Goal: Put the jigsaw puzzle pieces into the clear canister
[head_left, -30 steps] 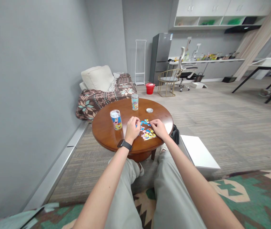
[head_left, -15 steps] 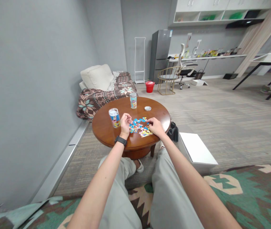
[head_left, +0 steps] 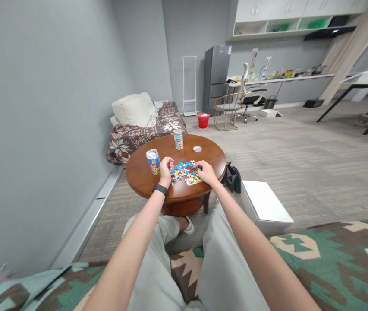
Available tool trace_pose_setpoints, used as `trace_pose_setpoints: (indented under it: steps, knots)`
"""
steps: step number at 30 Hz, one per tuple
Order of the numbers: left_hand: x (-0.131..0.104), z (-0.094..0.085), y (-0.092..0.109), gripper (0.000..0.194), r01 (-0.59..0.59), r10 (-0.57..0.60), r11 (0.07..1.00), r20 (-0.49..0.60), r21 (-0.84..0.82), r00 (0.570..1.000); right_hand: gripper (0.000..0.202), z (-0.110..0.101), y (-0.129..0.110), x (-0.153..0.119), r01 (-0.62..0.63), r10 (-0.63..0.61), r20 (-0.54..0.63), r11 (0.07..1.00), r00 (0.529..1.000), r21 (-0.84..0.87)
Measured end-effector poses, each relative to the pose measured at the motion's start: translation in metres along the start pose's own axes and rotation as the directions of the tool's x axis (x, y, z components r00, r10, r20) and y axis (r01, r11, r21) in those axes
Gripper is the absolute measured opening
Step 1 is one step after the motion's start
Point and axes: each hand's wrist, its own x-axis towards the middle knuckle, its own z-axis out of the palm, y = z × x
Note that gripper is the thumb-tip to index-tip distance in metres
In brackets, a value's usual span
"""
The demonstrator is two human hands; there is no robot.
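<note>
Brown wood makes up the round table (head_left: 138,177), and lots of little puzzle pieces (head_left: 182,170) lie on it, between the two hands. They are blue, yellow, pink and white. Some yellow ones sit close together on the side near the person.

The left hand (head_left: 166,167) is at the left end of the pieces. Its fingers curl in, but I cannot tell if they hold a piece. A black watch (head_left: 160,188) is on that wrist. The right hand (head_left: 206,171) is at the right end, with its fingers bent down to the pieces. They hide what is under them, so I cannot tell if they pinch one.

Just beside the left hand stands a clear jar (head_left: 153,162) with a blue and yellow cartoon picture and its top open. Farther back stands a light blue jar (head_left: 178,140) with its top on. A round silver lid (head_left: 197,149) lies flat to the right of that jar. On the floor, right of the table, are a black bag (head_left: 233,177) and a white box (head_left: 265,201).
</note>
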Motion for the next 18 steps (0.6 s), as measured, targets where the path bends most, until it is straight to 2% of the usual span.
trace_pose_setpoints:
  steps: [4,5,7,9,11,12,14,16,18]
  knots:
    - [-0.004,0.002,0.013,0.022,-0.069,0.07,0.995,0.019,-0.067,0.997,0.032,-0.002,-0.001,0.0,-0.026,0.027,-0.008,0.999,1.0,0.048]
    - [-0.005,0.002,0.016,0.021,-0.087,0.088,0.996,0.018,-0.021,0.996,0.032,-0.003,-0.002,0.0,-0.041,0.041,-0.009,0.998,0.999,0.054]
    - [-0.011,-0.003,0.024,0.015,-0.143,0.142,0.969,0.019,0.203,0.99,0.033,-0.004,-0.003,0.0,-0.069,0.07,-0.018,0.996,0.997,0.05]
    - [-0.022,-0.013,0.031,0.008,-0.23,0.215,0.819,0.09,0.525,0.972,0.034,-0.005,-0.004,-0.001,-0.081,0.082,-0.031,0.996,0.996,0.03]
    - [-0.038,-0.026,0.035,0.011,-0.341,0.209,0.583,0.269,0.738,0.94,0.035,-0.005,-0.006,-0.002,-0.092,0.092,-0.021,0.996,0.995,0.0]
    - [-0.047,-0.033,0.036,0.014,-0.398,0.174,0.47,0.359,0.788,0.917,0.036,-0.006,-0.007,-0.002,-0.103,0.103,-0.003,0.995,0.995,-0.015]
    - [-0.062,-0.045,0.034,0.021,-0.489,0.062,0.324,0.497,0.81,0.865,0.038,-0.007,-0.009,-0.002,-0.126,0.128,0.045,0.991,0.991,-0.044]
    - [-0.071,-0.053,0.032,0.027,-0.528,-0.022,0.243,0.548,0.814,0.836,0.039,-0.008,-0.011,-0.002,-0.123,0.129,0.089,0.99,0.988,-0.067]
    - [-0.072,-0.054,0.029,0.03,-0.543,-0.058,0.195,0.562,0.817,0.825,0.04,-0.008,-0.012,-0.002,-0.081,0.091,0.118,0.993,0.989,-0.09]
